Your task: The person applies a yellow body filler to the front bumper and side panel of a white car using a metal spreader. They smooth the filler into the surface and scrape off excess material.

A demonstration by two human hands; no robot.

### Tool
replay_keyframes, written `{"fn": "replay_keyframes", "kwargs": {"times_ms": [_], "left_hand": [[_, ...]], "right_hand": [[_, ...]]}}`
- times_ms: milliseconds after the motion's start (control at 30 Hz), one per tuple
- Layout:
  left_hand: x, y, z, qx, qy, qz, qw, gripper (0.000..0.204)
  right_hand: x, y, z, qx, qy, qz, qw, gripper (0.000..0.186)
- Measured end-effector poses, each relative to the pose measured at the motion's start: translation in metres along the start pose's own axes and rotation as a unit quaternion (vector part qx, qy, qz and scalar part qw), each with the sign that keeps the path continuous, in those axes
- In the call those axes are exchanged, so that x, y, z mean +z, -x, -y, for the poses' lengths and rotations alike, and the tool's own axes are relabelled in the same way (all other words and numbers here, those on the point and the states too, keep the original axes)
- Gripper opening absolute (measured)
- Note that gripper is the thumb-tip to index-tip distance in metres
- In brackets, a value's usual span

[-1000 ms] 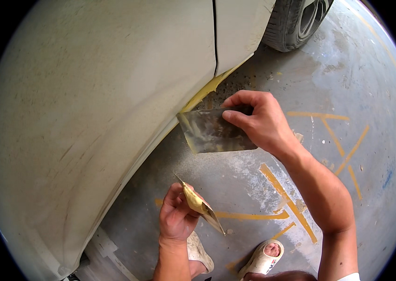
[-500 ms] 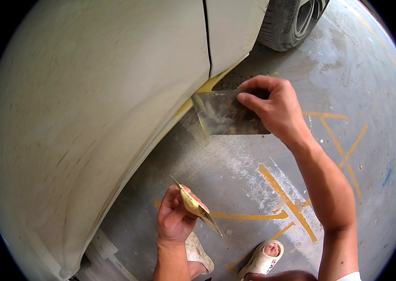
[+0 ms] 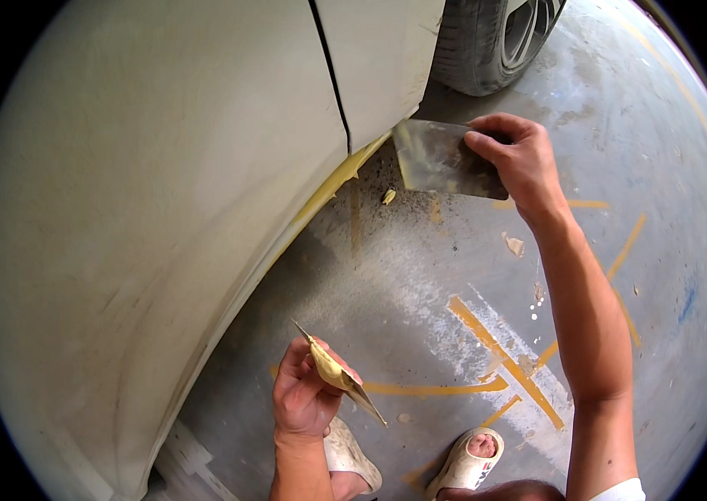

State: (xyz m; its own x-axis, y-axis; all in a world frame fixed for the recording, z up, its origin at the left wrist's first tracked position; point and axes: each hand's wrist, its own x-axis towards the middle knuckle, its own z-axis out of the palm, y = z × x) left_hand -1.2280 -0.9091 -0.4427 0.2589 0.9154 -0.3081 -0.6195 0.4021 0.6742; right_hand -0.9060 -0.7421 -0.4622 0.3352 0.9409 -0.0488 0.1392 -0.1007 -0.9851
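Observation:
My right hand (image 3: 523,159) pinches a wide, flat putty spreader (image 3: 448,160) between thumb and fingers. The spreader is dark and smeared, and its left edge meets the lower edge of a pale car body (image 3: 144,167) near the wheel. Yellow filler putty (image 3: 328,187) coats the sill along that lower edge, with a ragged rim. Low in the middle, my left hand (image 3: 307,388) grips a second, thin spreader (image 3: 362,403), seen nearly edge-on, with a lump of yellow putty (image 3: 330,367) on it.
A car wheel (image 3: 487,46) stands beyond the spreader. On the grey floor lie a yellow putty blob (image 3: 388,196), dark crumbs and pale scraps. Orange tape strips (image 3: 508,363) cross a whitish patch. My feet in pale clogs (image 3: 468,459) are at the bottom.
My right hand has moved the spreader away along the sill toward the wheel, uncovering more yellow putty and the floor blob. The left hand still holds its putty, and the view has shifted slightly.

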Motion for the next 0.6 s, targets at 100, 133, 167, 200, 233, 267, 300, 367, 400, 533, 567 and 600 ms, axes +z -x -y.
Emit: {"fn": "replay_keyframes", "kwargs": {"times_ms": [100,133,167,200,233,267,300,367,400,533,567,600], "left_hand": [[0.003,-0.003,0.0,0.004,0.02,-0.005,1.0,0.029],[0.005,-0.005,0.0,-0.013,-0.003,-0.047,0.999,0.031],[0.007,-0.008,0.002,-0.017,-0.014,-0.073,0.997,0.032],[0.008,-0.013,0.003,-0.022,-0.023,-0.103,0.994,0.033],[0.011,-0.017,0.005,-0.036,-0.037,-0.074,0.996,0.034],[0.012,-0.024,0.007,-0.052,-0.05,-0.048,0.996,0.034],[0.014,-0.029,0.009,-0.057,-0.064,-0.051,0.995,0.033],[0.017,-0.037,0.012,-0.084,-0.059,0.018,0.995,0.03],[0.018,-0.038,0.012,-0.076,-0.037,0.032,0.996,0.028],[0.017,-0.035,0.004,-0.052,-0.01,0.064,0.997,0.03],[0.015,-0.034,0.002,-0.038,0.009,0.073,0.997,0.03],[0.013,-0.032,0.001,-0.039,-0.007,0.048,0.998,0.031]], "right_hand": [[-0.018,-0.002,-0.009,-0.006,-0.044,-0.03,0.999,0.016],[-0.023,0.001,-0.01,-0.004,-0.087,-0.037,0.995,0.016],[-0.026,0.004,-0.009,0.02,-0.122,-0.052,0.991,0.016],[-0.029,0.013,-0.007,0.051,-0.173,-0.008,0.984,0.014],[-0.03,0.024,-0.005,0.123,-0.179,0.059,0.974,0.01],[-0.029,0.037,-0.002,0.135,-0.213,0.164,0.954,0.008],[-0.022,0.049,-0.003,0.178,-0.246,0.248,0.92,0.008],[-0.006,0.072,-0.009,0.188,-0.285,0.389,0.856,0.017],[0.002,0.078,-0.015,0.231,-0.296,0.433,0.82,0.02],[0.014,0.085,-0.03,0.29,-0.304,0.399,0.815,0.03],[0.014,0.083,-0.031,0.322,-0.315,0.36,0.817,0.024],[0.015,0.086,-0.03,0.295,-0.361,0.397,0.79,0.021]]}}
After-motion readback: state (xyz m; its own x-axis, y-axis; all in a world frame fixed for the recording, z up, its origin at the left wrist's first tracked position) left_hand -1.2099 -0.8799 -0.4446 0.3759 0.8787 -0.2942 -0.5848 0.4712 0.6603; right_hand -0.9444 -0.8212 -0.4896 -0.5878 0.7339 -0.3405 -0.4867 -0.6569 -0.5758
